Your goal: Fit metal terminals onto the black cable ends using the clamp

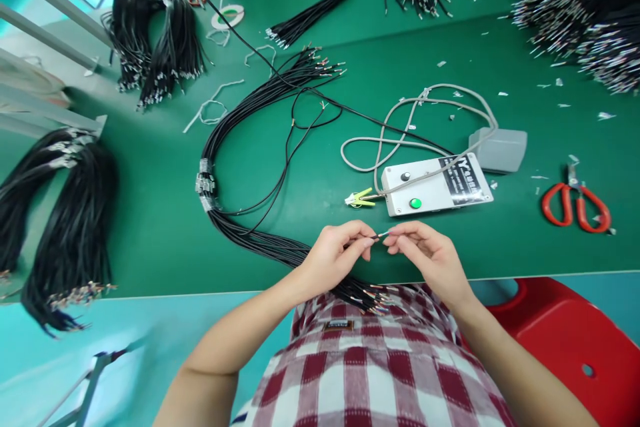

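My left hand [336, 255] pinches the end of a thin black cable [280, 180] at the near edge of the green table [150, 213]. My right hand [431, 255] meets it, fingertips closed on the bare wire tip [383, 235] between the two hands. A bound bundle of black cables [235, 120] curves from the table's middle down to my lap, its stripped ends [373, 297] lying below my hands. A white tester box [436, 185] with a green button sits just beyond my hands.
Red-handled scissors [577, 203] lie at the right. A grey foot pedal [500, 148] and its grey cord [400, 127] sit behind the box. More black cable bundles [155, 40] are piled left and along the far edge. A red stool [565, 340] stands at right.
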A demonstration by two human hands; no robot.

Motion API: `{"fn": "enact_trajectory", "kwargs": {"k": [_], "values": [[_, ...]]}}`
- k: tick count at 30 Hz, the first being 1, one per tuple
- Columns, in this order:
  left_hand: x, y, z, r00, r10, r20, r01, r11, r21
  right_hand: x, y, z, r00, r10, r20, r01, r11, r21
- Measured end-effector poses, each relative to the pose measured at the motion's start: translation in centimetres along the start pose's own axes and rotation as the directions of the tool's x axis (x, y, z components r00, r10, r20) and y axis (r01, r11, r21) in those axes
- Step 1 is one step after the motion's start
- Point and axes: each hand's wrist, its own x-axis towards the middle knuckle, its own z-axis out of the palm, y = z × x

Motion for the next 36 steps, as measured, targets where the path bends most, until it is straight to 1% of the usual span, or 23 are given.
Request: {"fn": "enact_trajectory", "kwargs": {"k": [4,6,9,11,12,13,14,15,16,17,18,19,20,21,22,23,25,27,28,30,31,33,36], "values": [[-0.1,-0.3,0.4,0.998,-0.038,-0.04,0.032,0.99,-0.139,0.9,-0.2,1.2,0.996,0.084,-0.025,-0.08,0.987,0.141],[-0.2,-0.4,0.5,0.997,-0.042,-0.059,0.033,0.988,-0.153,1.2,-0.4,1.7,0.991,0.135,0.009,-0.133,0.968,0.214],[-0.2,-0.5,0.7,0.994,-0.017,-0.109,0.005,0.993,-0.116,1.5,-0.7,2.1,0.983,0.18,0.046,-0.185,0.944,0.274],[-0.3,-0.7,1.0,0.989,0.016,-0.146,-0.026,0.997,-0.068,1.3,-0.7,2.3,0.99,0.143,0.01,-0.142,0.962,0.235],[-0.3,-0.8,1.1,0.986,0.037,-0.163,-0.043,0.998,-0.036,1.2,-0.6,2.4,0.995,0.094,-0.037,-0.087,0.981,0.173],[-0.4,-0.9,1.3,0.982,0.059,-0.178,-0.06,0.998,-0.002,1.0,-0.4,2.3,0.995,0.013,-0.097,-0.006,0.997,0.074],[-0.4,-1.0,1.4,0.978,0.08,-0.194,-0.076,0.997,0.031,0.7,-0.1,2.3,0.983,-0.104,-0.154,0.096,0.993,-0.062],[-0.5,-1.0,1.5,0.973,0.099,-0.209,-0.089,0.994,0.055,0.5,0.2,2.1,0.952,-0.246,-0.181,0.203,0.953,-0.224],[-0.5,-1.1,1.7,0.969,0.109,-0.221,-0.097,0.993,0.066,0.2,0.6,2.0,0.908,-0.384,-0.166,0.297,0.871,-0.39],[-0.6,-1.1,1.7,0.966,0.108,-0.233,-0.097,0.994,0.059,0.0,1.0,1.7,0.862,-0.495,-0.113,0.367,0.761,-0.535],[-0.6,-1.2,1.8,0.965,0.095,-0.243,-0.089,0.995,0.036,-0.2,1.4,1.5,0.824,-0.566,-0.039,0.413,0.646,-0.641],[-0.6,-1.3,1.8,0.965,0.073,-0.253,-0.075,0.997,0.005,-0.4,1.8,1.3,0.803,-0.595,0.033,0.439,0.553,-0.708],[-0.6,-1.3,1.8,0.965,0.049,-0.259,-0.058,0.998,-0.028,-0.5,2.1,1.1,0.796,-0.6,0.08,0.448,0.496,-0.744],[-0.6,-1.4,1.8,0.964,0.027,-0.263,-0.043,0.998,-0.055,-0.6,2.3,1.0,0.797,-0.597,0.096,0.45,0.479,-0.754],[-0.6,-1.4,1.8,0.964,0.012,-0.265,-0.032,0.997,-0.072,-0.6,2.4,0.9,0.8,-0.594,0.08,0.446,0.501,-0.741],[-0.6,-1.5,1.8,0.964,0.004,-0.267,-0.026,0.996,-0.081,-0.6,2.4,1.0,0.809,-0.587,0.037,0.436,0.556,-0.708],[-0.6,-1.5,1.7,0.963,-0.001,-0.27,-0.022,0.996,-0.084,-0.5,1.9,1.2,0.851,-0.517,-0.092,0.377,0.724,-0.577],[-0.6,-1.4,1.7,0.962,-0.002,-0.274,-0.021,0.996,-0.083,-0.1,1.2,1.5,0.923,-0.341,-0.182,0.258,0.894,-0.367],[-0.6,-1.3,1.7,0.962,-0.003,-0.275,-0.021,0.996,-0.083,0.1,0.9,1.7,0.954,-0.235,-0.186,0.184,0.949,-0.255],[-0.6,-1.3,1.8,0.962,-0.006,-0.273,-0.018,0.996,-0.087,0.6,0.4,2.2,0.988,-0.07,-0.14,0.06,0.995,-0.074],[-0.7,-1.3,1.8,0.962,-0.008,-0.271,-0.018,0.996,-0.092,0.9,0.4,2.4,0.993,-0.025,-0.115,0.024,1.0,-0.012],[-0.7,-1.4,1.7,0.967,-0.021,-0.256,-0.011,0.992,-0.125,1.3,0.5,2.8,0.996,0.01,-0.084,-0.005,0.998,0.063],[-0.8,-1.7,1.5,0.978,-0.05,-0.201,0.003,0.974,-0.228,1.6,1.1,3.4,0.998,0.012,-0.067,-0.003,0.992,0.124]]}}
